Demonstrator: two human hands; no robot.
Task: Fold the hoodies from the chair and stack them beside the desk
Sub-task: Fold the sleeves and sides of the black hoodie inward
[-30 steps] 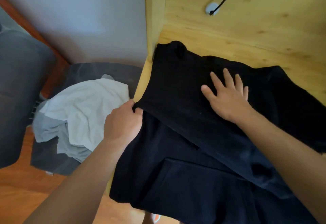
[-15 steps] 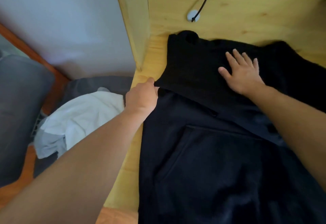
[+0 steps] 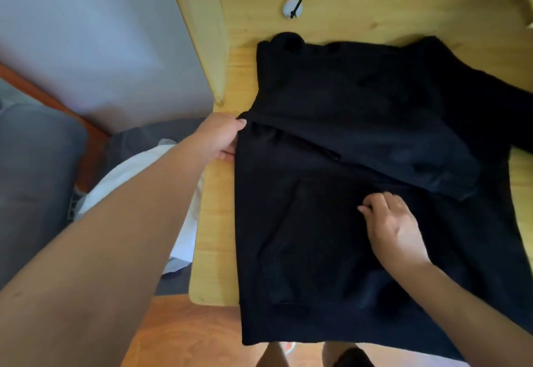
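- The black cotton hoodie (image 3: 331, 222) lies flat on the pale wooden desk (image 3: 213, 236), its hem hanging over the desk's near edge and one sleeve folded across its chest.
- Your left hand (image 3: 222, 137) pinches the hoodie's left edge, thumb on top.
- Your right hand (image 3: 395, 228) rests on the hoodie's front pocket with fingers loosely curled, holding nothing.
- A crumpled white garment (image 3: 184, 208) sits on the dark grey chair (image 3: 135, 141) left of the desk.
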